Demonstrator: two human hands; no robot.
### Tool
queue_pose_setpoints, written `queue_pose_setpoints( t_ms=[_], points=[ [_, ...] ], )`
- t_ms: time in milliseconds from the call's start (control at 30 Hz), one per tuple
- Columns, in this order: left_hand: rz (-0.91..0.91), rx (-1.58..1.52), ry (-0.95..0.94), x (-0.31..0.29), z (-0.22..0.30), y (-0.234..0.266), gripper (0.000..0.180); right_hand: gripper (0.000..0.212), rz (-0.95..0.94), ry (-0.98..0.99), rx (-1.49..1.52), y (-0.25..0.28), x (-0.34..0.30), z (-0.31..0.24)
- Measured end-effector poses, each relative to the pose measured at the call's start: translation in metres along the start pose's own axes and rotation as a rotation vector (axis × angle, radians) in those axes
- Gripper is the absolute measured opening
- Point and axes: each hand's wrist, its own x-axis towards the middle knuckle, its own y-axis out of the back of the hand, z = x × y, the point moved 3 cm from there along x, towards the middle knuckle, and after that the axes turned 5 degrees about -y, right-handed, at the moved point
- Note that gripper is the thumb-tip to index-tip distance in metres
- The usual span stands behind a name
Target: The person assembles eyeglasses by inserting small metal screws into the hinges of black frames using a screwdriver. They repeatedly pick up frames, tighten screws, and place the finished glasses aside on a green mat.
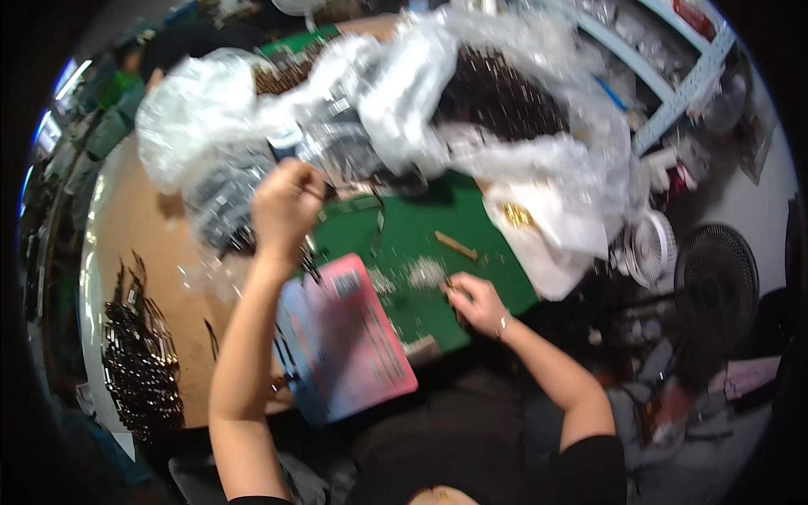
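Your left hand [286, 206] pinches thin, light metal strips [310, 261] by their upper ends; your right hand [475, 303] grips one small, stiff piece [453, 286] on the green mat [404, 231].

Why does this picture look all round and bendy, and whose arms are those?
The picture comes from a small wide-eyed camera worn on a person's head, looking down, so straight edges bend near the rim. The two bare arms rising from the bottom belong to that person. The left hand is lifted with its fingers closed on something thin and dark, too blurred to name. The right hand rests on the green mat and pinches a small dark piece. Near it lie a small heap of tiny silvery bits and a short tan stick. A pink and blue flat card lies between the arms. Big crinkly clear plastic bags are piled behind.
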Motion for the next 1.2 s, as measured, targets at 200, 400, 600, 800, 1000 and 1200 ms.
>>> queue_pose_setpoints(
  t_ms=[200, 400, 600, 800, 1000, 1200],
  points=[
    [-0.023, -0.725, 0.502, -0.063, 0.084, 0.04, 0.004, 0.03, -0.145, 0.138, -0.02, 0.007, 0.0, 0.003],
    [-0.198, -0.992, 0.865, -0.128, 0.127, 0.036, 0.023, 0.023, -0.184, -0.213, 0.103, 0.054, -0.012, 0.008],
    [-0.388, -1.253, 1.175, -0.143, 0.133, -0.01, 0.024, 0.021, 0.171, -0.233, -0.288, 0.082, 0.027, 0.029],
    [-0.278, -1.376, 1.333, -0.177, 0.134, -0.024, 0.024, 0.015, 0.13, -0.213, -0.389, 0.075, 0.037, 0.023],
    [-0.407, -1.346, 1.291, -0.181, 0.145, -0.033, 0.029, 0.009, -0.162, -0.153, -0.068, 0.054, 0.016, -0.062],
    [-0.386, -1.409, 1.315, -0.174, 0.149, -0.025, 0.032, 0.007, -0.253, 0.038, 0.19, -0.002, 0.015, -0.06]
  ],
)
